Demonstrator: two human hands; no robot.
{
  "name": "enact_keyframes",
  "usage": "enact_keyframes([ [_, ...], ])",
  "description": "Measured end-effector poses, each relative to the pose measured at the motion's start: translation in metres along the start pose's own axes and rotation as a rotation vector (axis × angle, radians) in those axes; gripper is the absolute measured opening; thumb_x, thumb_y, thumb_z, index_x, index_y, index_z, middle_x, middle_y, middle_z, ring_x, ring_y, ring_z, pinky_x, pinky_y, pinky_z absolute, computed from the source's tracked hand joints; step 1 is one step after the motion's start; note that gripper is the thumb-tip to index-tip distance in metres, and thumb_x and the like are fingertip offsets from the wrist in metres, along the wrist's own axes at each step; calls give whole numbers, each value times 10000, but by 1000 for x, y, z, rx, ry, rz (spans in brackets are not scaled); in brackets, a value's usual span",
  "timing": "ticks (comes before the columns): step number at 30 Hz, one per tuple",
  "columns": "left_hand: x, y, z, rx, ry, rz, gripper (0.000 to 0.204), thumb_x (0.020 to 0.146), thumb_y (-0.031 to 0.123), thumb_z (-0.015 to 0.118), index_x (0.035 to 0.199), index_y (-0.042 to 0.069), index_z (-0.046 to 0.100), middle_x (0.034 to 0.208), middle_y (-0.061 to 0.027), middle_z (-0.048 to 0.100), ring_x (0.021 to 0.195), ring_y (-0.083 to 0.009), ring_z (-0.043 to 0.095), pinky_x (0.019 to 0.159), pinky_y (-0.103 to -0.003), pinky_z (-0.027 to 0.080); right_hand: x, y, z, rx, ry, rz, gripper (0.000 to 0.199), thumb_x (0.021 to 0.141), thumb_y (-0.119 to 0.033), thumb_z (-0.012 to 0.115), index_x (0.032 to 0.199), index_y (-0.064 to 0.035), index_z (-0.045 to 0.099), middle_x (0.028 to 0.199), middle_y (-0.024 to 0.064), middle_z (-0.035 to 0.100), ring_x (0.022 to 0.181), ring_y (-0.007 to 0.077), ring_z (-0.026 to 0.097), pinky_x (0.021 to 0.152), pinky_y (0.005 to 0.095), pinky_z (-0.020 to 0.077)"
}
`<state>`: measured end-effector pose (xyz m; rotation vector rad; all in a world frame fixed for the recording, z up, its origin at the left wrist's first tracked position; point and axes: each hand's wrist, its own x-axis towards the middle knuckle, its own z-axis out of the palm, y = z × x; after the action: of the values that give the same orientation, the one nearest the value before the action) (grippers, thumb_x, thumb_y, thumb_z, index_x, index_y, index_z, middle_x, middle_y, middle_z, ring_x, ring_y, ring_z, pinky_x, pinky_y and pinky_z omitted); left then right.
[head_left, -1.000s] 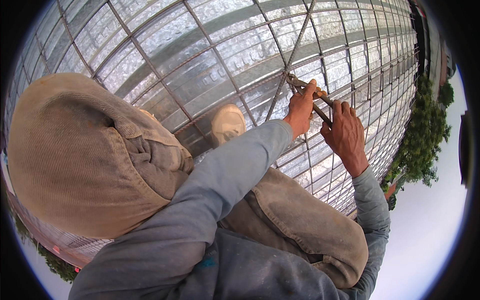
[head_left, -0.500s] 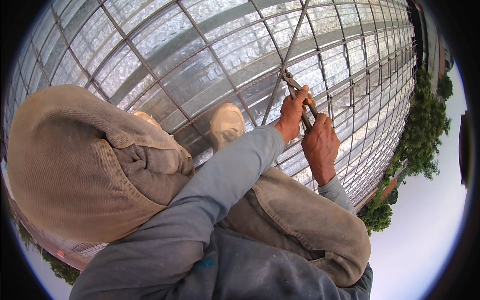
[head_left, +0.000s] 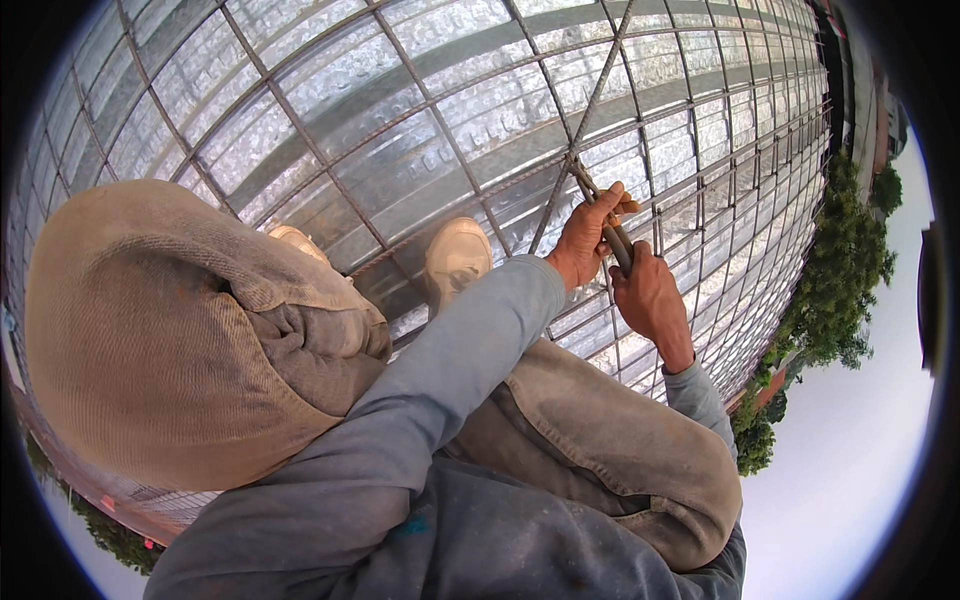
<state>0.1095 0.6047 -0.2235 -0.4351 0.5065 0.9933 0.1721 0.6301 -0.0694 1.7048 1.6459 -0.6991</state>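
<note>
Two hands meet at one crossing of the rebar grid (head_left: 330,170), toward the deck's far right edge. The left hand (head_left: 590,240) is closed around the handles of a single pair of pliers (head_left: 612,230), its fingers curled over the upper part of the tool. The right hand (head_left: 655,300) sits just below and touching it, also clenched around the same dark handles. The pliers' nose points up and left onto the bars, where one long diagonal rebar (head_left: 590,100) crosses the mesh; whether the nose grips a wire is too small to tell.

Two tan shoes show: one (head_left: 455,255) stands on the grid just left of the hands, the other (head_left: 295,240) peeks out beside the knee. Two bent knees in dusty tan trousers (head_left: 150,330) fill the near side. Beneath the mesh lies ribbed, shiny metal decking (head_left: 450,60). Green trees (head_left: 840,280) line the deck's right edge.
</note>
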Motion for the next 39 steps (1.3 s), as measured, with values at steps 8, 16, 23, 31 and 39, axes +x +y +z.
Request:
enact_keyframes([
  [8, 8, 1, 9, -102, -120, -81, 607, 909, 633, 817, 1215, 130, 670, 1061, 6, 717, 638, -40, 499, 530, -201, 357, 46, 55, -55, 707, -543, 103, 272, 963, -258, 749, 999, 1, 672, 820, 82, 646, 583, 161, 561, 520, 317, 421],
  [16, 39, -13, 25, -101, 72, -22, 412, 911, 549, 832, 908, 159, 700, 806, 43, 687, 569, -63, 433, 515, -263, 296, 34, 34, -77, -188, -57, -219, 352, 939, -223, 763, 1175, 27, 690, 931, 110, 710, 807, 325, 702, 778, 491, 543],
  [23, 24, -4, 48, 53, 316, -94, 447, 900, 623, 812, 946, 187, 721, 888, 55, 669, 742, -88, 441, 691, -315, 332, 41, 72, -9, -481, 439, -316, 330, 940, -95, 675, 1248, -7, 597, 1016, 159, 674, 886, 353, 698, 798, 517, 552],
  [31, 17, -7, 19, -98, 13, -33, 516, 901, 632, 823, 1076, 166, 687, 981, 49, 685, 670, -29, 484, 513, -215, 305, 69, 90, -51, 1047, -875, 218, 228, 950, -236, 764, 1017, -34, 683, 719, 10, 580, 571, 109, 542, 438, 295, 365],
  [39, 32, -8, 31, -176, 150, -8, 377, 973, 558, 774, 966, 191, 688, 894, 69, 674, 607, -50, 419, 515, -240, 283, 14, 31, -37, -542, 448, -365, 450, 873, -224, 806, 1241, -33, 632, 1058, 116, 677, 996, 314, 702, 847, 459, 551],
])
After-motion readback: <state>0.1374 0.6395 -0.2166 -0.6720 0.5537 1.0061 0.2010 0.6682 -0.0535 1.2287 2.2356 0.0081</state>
